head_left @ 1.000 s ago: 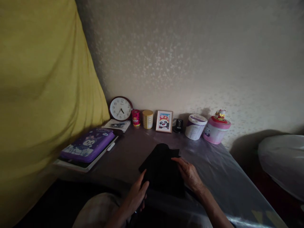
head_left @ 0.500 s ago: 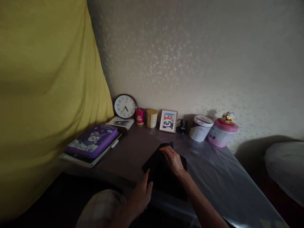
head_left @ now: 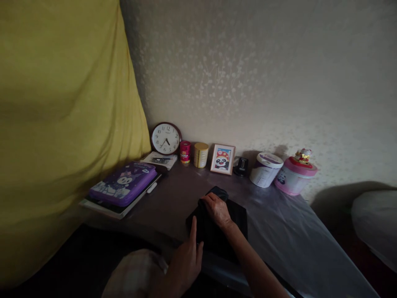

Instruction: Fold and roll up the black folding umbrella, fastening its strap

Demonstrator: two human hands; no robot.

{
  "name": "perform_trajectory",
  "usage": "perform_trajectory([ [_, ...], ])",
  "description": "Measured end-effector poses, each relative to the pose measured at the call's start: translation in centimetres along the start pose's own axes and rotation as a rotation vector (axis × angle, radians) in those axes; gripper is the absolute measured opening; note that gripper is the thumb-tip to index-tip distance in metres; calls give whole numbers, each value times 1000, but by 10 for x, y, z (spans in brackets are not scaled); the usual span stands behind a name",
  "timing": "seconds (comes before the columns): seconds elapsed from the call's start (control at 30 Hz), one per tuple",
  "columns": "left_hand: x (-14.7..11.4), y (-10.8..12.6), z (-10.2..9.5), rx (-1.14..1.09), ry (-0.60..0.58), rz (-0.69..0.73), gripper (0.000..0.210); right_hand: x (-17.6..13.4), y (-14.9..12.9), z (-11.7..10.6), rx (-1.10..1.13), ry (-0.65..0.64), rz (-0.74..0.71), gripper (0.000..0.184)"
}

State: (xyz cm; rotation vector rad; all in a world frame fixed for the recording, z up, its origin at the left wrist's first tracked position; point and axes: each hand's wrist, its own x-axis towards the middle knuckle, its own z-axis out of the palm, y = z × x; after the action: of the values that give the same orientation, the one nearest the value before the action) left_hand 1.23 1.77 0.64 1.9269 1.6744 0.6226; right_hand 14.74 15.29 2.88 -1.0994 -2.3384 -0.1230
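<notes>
A dark black cloth-like item (head_left: pixel 237 215), perhaps a garment or a bag, lies at the near side of the table; its exact kind is hard to make out in the dim light. My right hand (head_left: pixel 217 210) is closed on its upper part, fingers bent over a raised fold that bunches up beyond the knuckles. At the lower left edge of the black cloth is my left hand (head_left: pixel 187 256), index finger stretched out along it and thumb held apart. The other left fingers are mostly hidden.
On the left, a purple case (head_left: pixel 124 184) rests on a flat book or tablet. Along the wall stand a clock (head_left: pixel 166 138), red can (head_left: pixel 185 153), yellow-lidded can (head_left: pixel 201 156), panda picture frame (head_left: pixel 222 159), small black object (head_left: pixel 241 167), white tub (head_left: pixel 266 170) and pink tub (head_left: pixel 293 179).
My right hand has moved slightly left and toward me, drawing the fold of black cloth over so it bunches up. My left hand stays near the left edge. The view has shifted slightly.
</notes>
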Motion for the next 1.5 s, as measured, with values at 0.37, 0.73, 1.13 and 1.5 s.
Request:
perform_trajectory([
  [0.37, 1, 2, 3, 397, -110, 96, 63, 3, -1, -2, -39, -52, -9, 22],
  [0.73, 0, 9, 1, 340, -77, 16, 51, -8, -4, -10, 84, 6, -87, 22],
  [1.13, 0, 3, 6, 307, -42, 2, 48, -22, 48, -2, 45, 46, -1, 26],
  [1.5, 0, -5, 11, 211, 62, 58, 44, -33, 8, -15, 195, -17, -166, 22],
])
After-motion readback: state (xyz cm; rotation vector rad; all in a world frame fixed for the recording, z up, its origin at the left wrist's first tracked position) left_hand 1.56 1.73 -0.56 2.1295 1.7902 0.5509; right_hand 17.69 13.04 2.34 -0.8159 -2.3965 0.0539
